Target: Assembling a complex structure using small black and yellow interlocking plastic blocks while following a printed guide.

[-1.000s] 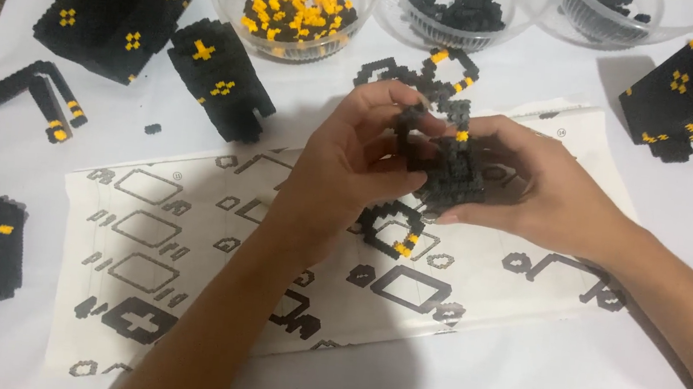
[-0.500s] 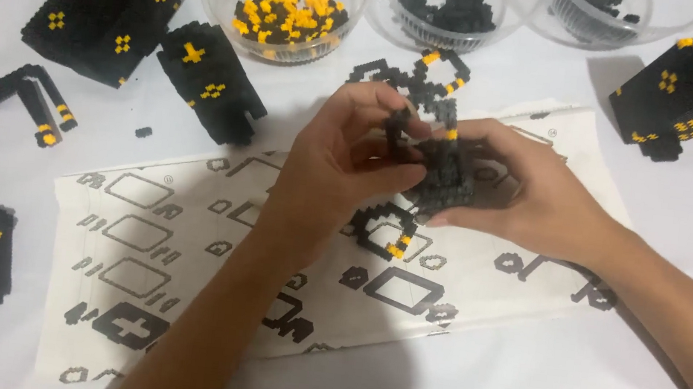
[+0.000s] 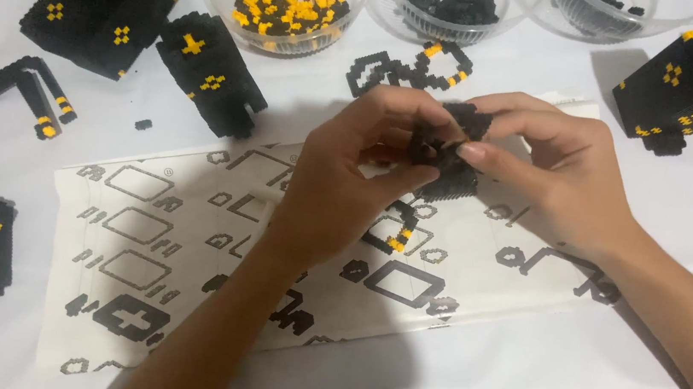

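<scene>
Hobby table; bead bowls (image 3: 285,4), printed pattern sheet (image 3: 187,238), black models (image 3: 105,2)

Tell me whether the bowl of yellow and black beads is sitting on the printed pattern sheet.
No, the clear bowl of yellow and black beads stands on the white table cover beyond the printed pattern sheet, apart from it.

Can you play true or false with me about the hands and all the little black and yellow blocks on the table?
1. Both hands hold one small black block piece together. True: the left hand and the right hand grip it between their fingers.
2. The bowl of yellow and black blocks is tipped over. False: it stands upright at the far edge.
3. A printed instruction sheet lies under the hands. True.
4. The big black block with yellow crosses sits on the instruction sheet. False: it rests on the white cover, far left of the sheet.
</scene>
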